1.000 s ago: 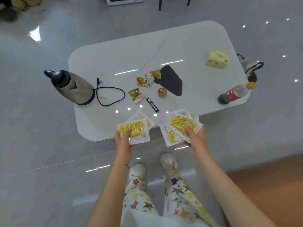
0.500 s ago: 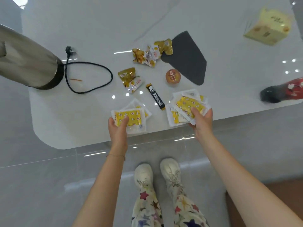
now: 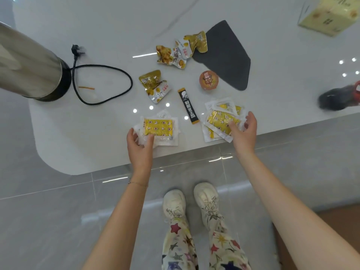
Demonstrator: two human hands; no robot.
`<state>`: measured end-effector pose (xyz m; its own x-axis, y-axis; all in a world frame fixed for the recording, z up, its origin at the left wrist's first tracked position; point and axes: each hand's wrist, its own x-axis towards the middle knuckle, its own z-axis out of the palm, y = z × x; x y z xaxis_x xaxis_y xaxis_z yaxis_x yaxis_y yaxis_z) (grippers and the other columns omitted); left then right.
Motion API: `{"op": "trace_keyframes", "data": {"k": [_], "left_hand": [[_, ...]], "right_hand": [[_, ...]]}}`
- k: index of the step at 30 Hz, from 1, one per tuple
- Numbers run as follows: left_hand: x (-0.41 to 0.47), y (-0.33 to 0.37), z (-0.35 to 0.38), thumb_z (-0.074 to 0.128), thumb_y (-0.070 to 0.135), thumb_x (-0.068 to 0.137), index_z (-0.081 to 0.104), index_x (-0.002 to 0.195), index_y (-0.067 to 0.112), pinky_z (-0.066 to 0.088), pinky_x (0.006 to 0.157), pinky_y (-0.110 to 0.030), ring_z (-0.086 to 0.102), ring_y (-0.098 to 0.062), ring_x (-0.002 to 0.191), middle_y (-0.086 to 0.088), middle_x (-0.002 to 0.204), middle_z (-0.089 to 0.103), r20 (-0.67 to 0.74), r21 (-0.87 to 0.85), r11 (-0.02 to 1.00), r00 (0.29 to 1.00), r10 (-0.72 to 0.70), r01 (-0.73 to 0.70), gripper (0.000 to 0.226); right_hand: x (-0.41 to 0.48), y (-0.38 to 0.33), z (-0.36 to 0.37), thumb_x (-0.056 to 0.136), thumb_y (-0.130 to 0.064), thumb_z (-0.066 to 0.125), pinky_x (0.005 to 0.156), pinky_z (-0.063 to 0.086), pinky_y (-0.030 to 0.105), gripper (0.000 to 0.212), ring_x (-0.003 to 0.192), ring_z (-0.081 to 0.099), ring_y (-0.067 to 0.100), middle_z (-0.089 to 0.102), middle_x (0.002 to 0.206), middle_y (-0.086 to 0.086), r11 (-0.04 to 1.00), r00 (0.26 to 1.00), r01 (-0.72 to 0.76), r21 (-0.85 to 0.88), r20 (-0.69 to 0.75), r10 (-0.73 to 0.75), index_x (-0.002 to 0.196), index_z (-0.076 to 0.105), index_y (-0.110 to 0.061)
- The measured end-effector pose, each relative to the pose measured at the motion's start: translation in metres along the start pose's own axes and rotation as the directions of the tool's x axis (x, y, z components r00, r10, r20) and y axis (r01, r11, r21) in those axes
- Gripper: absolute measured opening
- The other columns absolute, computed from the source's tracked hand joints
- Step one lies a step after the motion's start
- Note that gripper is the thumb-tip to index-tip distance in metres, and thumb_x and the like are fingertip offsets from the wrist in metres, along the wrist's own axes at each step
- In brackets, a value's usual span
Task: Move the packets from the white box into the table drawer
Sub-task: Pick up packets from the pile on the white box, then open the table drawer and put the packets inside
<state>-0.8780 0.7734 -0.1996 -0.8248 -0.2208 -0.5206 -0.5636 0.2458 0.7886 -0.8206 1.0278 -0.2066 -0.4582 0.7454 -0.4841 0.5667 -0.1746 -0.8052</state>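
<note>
Two stacks of yellow packets in clear white-edged wrappers lie near the front edge of the white table. My left hand pinches the lower left corner of the left stack, thumb on top. My right hand grips the right stack, thumb on the top packet and fingers curled round its right edge. That stack is fanned out, with several packets showing. Neither a white box nor a drawer is in view.
A steel kettle with a looped black cord stands at the left. Snack wrappers, a black stick sachet, a round orange cup and a dark mat lie behind the stacks. A yellow box and a bottle sit at the right.
The view has dropped closer to the table. Both hands have moved forward with their stacks, from over the table's edge to over its top.
</note>
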Motion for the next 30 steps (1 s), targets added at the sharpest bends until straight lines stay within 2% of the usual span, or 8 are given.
{"op": "trace_keyframes", "data": {"k": [6,10,13,17,20,24,27,30], "left_hand": [[-0.019,0.004,-0.019,0.064,0.029,0.091,0.034,0.146,0.028,0.024,0.115,-0.031,0.025,-0.009,0.142,0.006,0.153,0.029,0.037,0.203,0.969,0.99,0.136,-0.141,0.063],[-0.041,-0.004,-0.039,0.062,0.032,0.091,0.034,0.146,0.029,0.014,0.118,-0.041,0.01,-0.018,0.147,0.001,0.159,0.019,0.144,0.497,0.795,0.937,0.319,-0.348,0.062],[-0.068,-0.022,-0.046,0.062,0.037,0.09,0.034,0.146,0.029,0.015,0.116,-0.042,0.012,-0.023,0.147,-0.002,0.158,0.021,0.306,0.558,0.692,0.889,0.341,-0.458,0.063],[-0.096,-0.084,-0.032,0.062,0.036,0.088,0.038,0.143,0.027,0.028,0.112,-0.043,0.03,-0.024,0.138,-0.003,0.15,0.033,0.481,0.582,0.599,0.827,0.293,-0.55,0.06],[-0.099,-0.104,-0.027,0.066,0.031,0.087,0.037,0.142,0.026,0.031,0.11,-0.049,0.032,-0.027,0.137,-0.004,0.146,0.037,0.541,0.586,0.579,0.806,0.241,-0.567,0.062],[-0.073,-0.14,-0.007,0.049,0.046,0.088,0.037,0.143,0.024,0.027,0.113,-0.048,0.027,-0.031,0.14,-0.008,0.149,0.036,0.536,0.645,0.513,0.814,0.225,-0.567,0.06],[-0.058,-0.154,0.003,0.049,0.045,0.088,0.038,0.143,0.023,0.023,0.114,-0.048,0.025,-0.032,0.141,-0.009,0.151,0.034,0.499,0.667,0.497,0.828,0.256,-0.555,0.06],[-0.048,-0.16,0.008,0.05,0.045,0.089,0.037,0.144,0.023,0.023,0.114,-0.048,0.025,-0.031,0.141,-0.008,0.152,0.034,0.471,0.672,0.503,0.838,0.277,-0.544,0.061]], "right_hand": [[-0.022,-0.007,-0.028,0.089,-0.021,0.066,0.113,0.024,0.029,0.067,0.142,0.023,0.013,0.029,0.153,-0.003,0.953,0.983,0.184,-0.242,0.03,-0.183,0.146,0.031,-0.026],[-0.045,0.01,-0.057,0.086,-0.023,0.069,0.112,0.011,0.027,0.072,0.145,0.013,0.019,0.019,0.158,0.004,0.811,0.935,0.353,-0.467,0.14,-0.326,0.147,0.031,-0.025],[-0.064,0.034,-0.069,0.085,-0.019,0.07,0.11,0.016,0.027,0.068,0.14,0.023,0.023,0.03,0.152,0.007,0.819,0.953,0.303,-0.488,0.163,-0.255,0.144,0.036,-0.019],[-0.074,0.094,-0.063,0.087,-0.02,0.067,0.106,0.026,0.029,0.056,0.132,0.036,0.027,0.045,0.14,0.009,0.802,0.969,0.202,-0.563,0.233,-0.08,0.137,0.043,-0.011],[-0.062,0.101,-0.044,0.088,-0.027,0.064,0.112,0.024,0.04,0.064,0.139,0.027,0.03,0.034,0.15,0.011,0.672,0.932,0.286,-0.684,0.36,-0.031,0.144,0.037,-0.014],[-0.019,0.123,-0.014,0.085,-0.029,0.063,0.113,0.024,0.05,0.07,0.142,0.024,0.035,0.031,0.153,0.015,0.43,0.869,0.478,-0.766,0.484,-0.104,0.147,0.034,-0.013],[0.007,0.133,0.003,0.09,-0.036,0.056,0.115,0.019,0.046,0.064,0.142,0.025,0.035,0.032,0.152,0.016,0.276,0.825,0.558,-0.782,0.558,-0.089,0.145,0.035,-0.01],[0.025,0.14,0.015,0.095,-0.044,0.045,0.118,0.01,0.042,0.066,0.145,0.016,0.031,0.021,0.157,0.01,0.177,0.81,0.576,-0.798,0.586,0.006,0.15,0.02,-0.016]]}}
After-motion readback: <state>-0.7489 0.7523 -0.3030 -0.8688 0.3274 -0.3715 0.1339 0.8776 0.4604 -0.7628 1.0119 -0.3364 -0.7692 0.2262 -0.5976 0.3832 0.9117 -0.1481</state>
